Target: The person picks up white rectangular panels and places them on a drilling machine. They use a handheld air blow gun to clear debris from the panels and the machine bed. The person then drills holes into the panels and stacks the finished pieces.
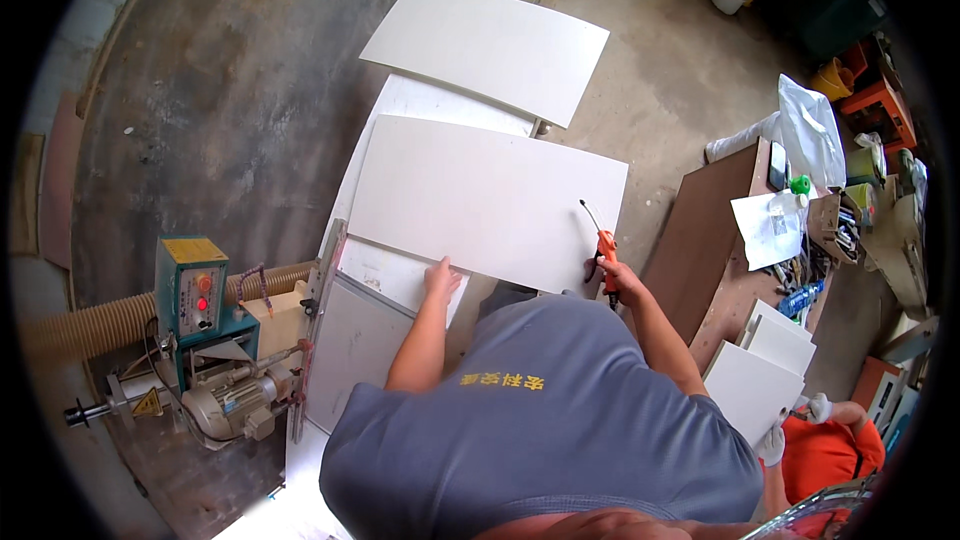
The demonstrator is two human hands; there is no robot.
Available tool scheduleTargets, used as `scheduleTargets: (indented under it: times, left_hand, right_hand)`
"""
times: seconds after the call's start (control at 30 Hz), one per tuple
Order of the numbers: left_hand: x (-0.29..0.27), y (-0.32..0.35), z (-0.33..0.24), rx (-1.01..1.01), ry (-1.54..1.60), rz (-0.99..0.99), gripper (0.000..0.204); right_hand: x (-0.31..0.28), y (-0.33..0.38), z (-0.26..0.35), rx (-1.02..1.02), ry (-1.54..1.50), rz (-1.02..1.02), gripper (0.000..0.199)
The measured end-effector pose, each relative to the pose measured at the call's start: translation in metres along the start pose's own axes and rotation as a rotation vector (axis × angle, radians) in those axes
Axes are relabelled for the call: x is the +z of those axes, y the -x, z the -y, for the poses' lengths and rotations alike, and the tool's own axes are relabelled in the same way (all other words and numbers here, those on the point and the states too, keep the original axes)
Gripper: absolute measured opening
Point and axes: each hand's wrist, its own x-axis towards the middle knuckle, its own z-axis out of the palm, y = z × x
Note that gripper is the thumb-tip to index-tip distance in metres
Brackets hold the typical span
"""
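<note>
Table (430,100); partly hidden beneath panels (490,200)

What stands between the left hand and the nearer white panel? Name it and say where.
Nothing visible: the left hand is at the near edge of that white panel. The orange air gun, held in the right hand, is over the panel's right end, away from the left hand.
</note>
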Motion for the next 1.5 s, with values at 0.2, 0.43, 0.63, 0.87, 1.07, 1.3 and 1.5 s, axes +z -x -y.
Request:
scheduleTargets:
  times: [0.2,0.43,0.63,0.87,1.07,1.3,1.5]
  left_hand:
    - [0.012,0.001,-0.002,0.058,0.555,0.296,0.046]
    - [0.022,0.01,-0.018,0.07,0.862,0.444,0.054]
    - [0.057,-0.031,-0.144,0.231,0.762,0.589,0.055]
    - [0.143,-0.153,-0.357,0.424,0.571,0.634,0.042]
    - [0.177,-0.21,-0.415,0.348,0.524,0.595,0.034]
    - [0.141,-0.197,-0.429,0.277,-0.729,0.348,0.029]
    - [0.223,-0.155,-0.392,1.424,-0.839,0.034,0.045]
  right_hand:
    - [0.015,0.051,0.048,-0.103,0.216,0.02,0.037]
    - [0.029,0.092,0.113,-0.233,0.153,-0.045,0.034]
    - [0.023,0.014,0.15,-0.318,0.066,-0.131,0.037]
    - [0.065,-0.117,0.279,-0.377,-0.125,-0.235,0.04]
    - [0.082,-0.154,0.353,-0.412,-0.21,-0.286,0.043]
    - [0.041,-0.159,0.336,-0.247,0.249,-0.481,0.044]
    - [0.058,-0.132,0.261,-0.341,0.165,-0.419,0.029]
